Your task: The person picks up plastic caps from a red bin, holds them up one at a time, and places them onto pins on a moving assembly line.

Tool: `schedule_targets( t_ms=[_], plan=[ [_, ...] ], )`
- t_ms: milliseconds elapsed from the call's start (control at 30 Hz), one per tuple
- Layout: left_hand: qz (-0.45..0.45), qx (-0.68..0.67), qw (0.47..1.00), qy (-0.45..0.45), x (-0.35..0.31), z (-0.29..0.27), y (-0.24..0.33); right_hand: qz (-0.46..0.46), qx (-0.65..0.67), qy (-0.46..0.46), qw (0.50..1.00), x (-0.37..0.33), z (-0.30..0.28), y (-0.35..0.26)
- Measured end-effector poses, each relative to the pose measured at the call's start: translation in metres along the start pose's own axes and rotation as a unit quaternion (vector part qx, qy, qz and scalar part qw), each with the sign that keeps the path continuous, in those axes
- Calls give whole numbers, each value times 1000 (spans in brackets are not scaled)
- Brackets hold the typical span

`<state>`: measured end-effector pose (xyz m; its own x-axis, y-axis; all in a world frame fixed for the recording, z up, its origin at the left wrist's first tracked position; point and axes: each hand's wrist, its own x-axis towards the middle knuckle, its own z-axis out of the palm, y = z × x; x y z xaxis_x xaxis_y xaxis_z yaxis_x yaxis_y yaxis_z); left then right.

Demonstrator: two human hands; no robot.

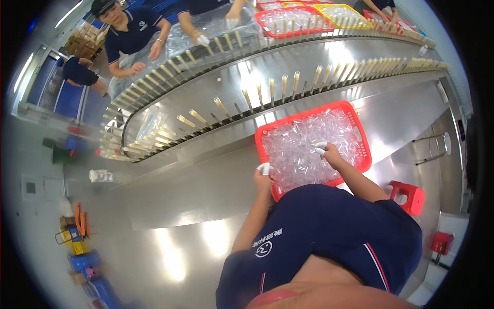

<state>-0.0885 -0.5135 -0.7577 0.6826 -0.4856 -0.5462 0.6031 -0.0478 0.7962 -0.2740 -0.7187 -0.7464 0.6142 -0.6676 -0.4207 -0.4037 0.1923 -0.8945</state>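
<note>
We note a red basket (261, 147) on the near counter (211, 193), a little right of centre and directly in front of the wearer. It is filled with small clear tubes (296, 149), lying loose at all angles.

Left hand (263, 178): at the basket's left rim, fingers (265, 168) bent inward, tips drawn near one another, white covers on them. Right hand (331, 153): reaching in from the near right, above the tubes in the right half of the basket; thumb and forefinger nearly together, also with white covers. Both hands show small in this view, so we cannot tell whether either grips a tube.

Beyond the basket we record a row of pegs (271, 92) on a dark track. Most carry pale, cream-coloured tops; several to the left of the basket's far edge stand bare and grey. The row bends round at the far left and returns along the far side of a steel plate (309, 62).

On the far side we see a co-worker in a dark shirt (121, 44) at the left, beside clear plastic sheeting (177, 57), and filled trays farther right, among them a yellow tray (342, 5). A red stool (411, 198) stands to the right; a clear packet (105, 176) lies to the left.
</note>
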Motion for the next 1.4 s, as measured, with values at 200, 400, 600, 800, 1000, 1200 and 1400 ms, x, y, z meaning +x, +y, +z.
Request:
schedule_targets(
  t_ms=[200,400,600,800,1000,1200,1400],
  plan=[
    [143,-27,983,115,56,-4,43,-12,-24,-2,1000,32,-35,13],
    [290,54,926,236,82,-19,125,-20,-18,50,998,44,-84,0],
    [354,115,894,248,118,2,169,-18,-4,106,994,55,-131,-14],
    [343,181,886,253,128,54,158,-40,47,115,991,53,-184,-1],
    [305,215,910,180,114,137,97,-45,92,133,986,59,-237,3],
    [191,393,899,13,87,229,-31,-64,146,166,973,89,-293,39],
    [93,375,910,-150,41,283,-123,-70,207,161,963,95,-344,45]
  ],
)
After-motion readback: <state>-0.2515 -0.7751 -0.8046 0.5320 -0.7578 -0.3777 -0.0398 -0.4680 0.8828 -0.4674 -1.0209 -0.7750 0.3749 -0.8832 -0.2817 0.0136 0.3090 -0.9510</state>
